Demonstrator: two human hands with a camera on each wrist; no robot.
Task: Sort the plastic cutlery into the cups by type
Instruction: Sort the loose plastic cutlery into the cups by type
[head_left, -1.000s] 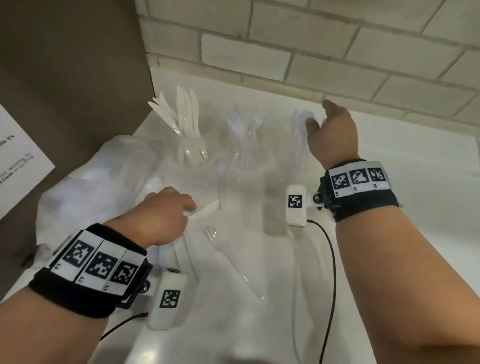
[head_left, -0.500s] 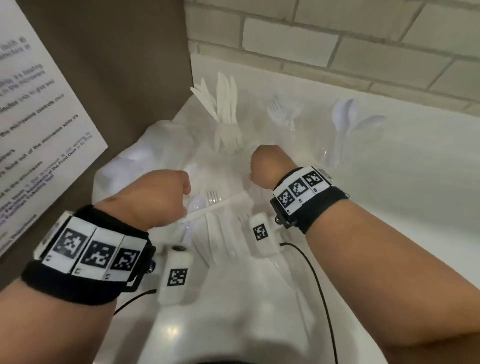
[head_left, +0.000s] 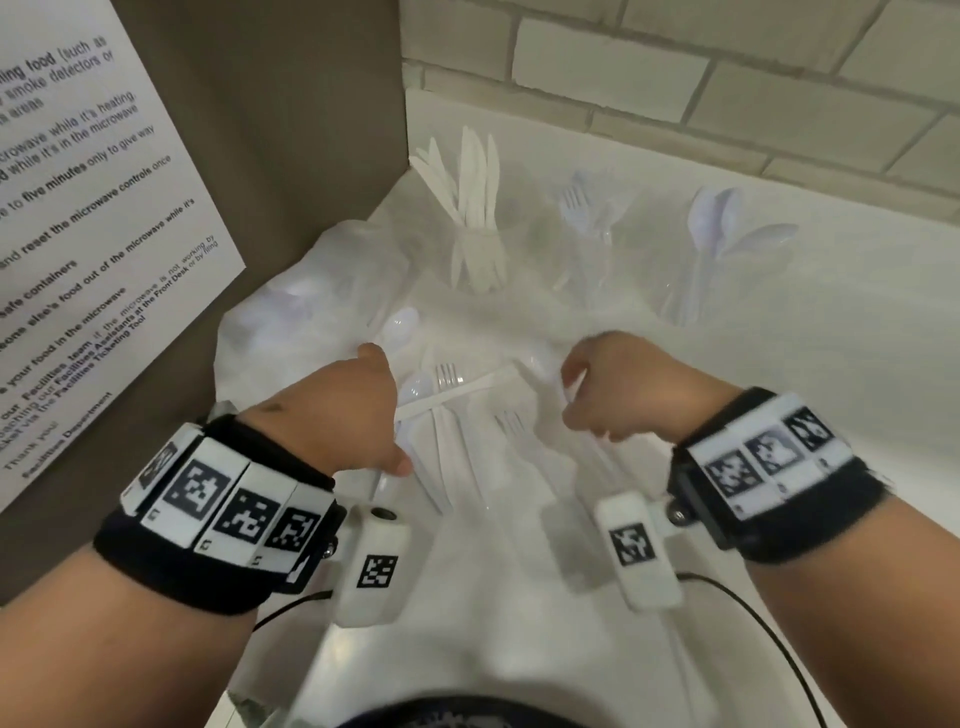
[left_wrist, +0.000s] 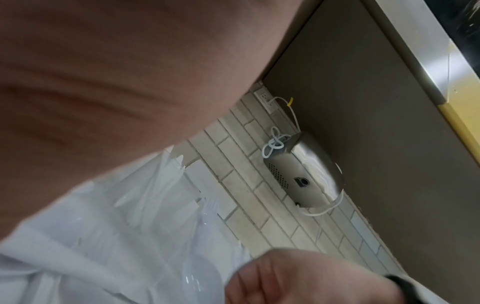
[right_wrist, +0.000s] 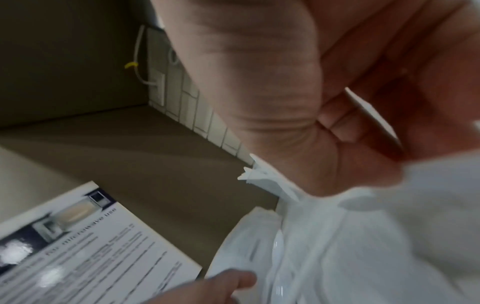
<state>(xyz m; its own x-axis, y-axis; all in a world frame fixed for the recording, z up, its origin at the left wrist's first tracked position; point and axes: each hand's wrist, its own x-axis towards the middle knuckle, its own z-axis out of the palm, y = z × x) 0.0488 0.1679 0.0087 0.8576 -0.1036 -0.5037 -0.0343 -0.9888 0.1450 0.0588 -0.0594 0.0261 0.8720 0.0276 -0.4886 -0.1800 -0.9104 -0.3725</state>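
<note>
Over loose cutlery (head_left: 457, 415), right hand (head_left: 618, 395) curled pinching a white piece; left hand (head_left: 353, 410) knuckles-up, grip unclear

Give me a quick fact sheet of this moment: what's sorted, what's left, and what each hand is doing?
knives cup: white knives, far left
forks cup: clear forks, middle
spoons cup: spoons, far right
loose cutlery: forks, spoons, knives still unsorted on the white counter
left hand: over the pile; grip not clear
right hand: fingers curled round a white cutlery piece, type unclear
</note>
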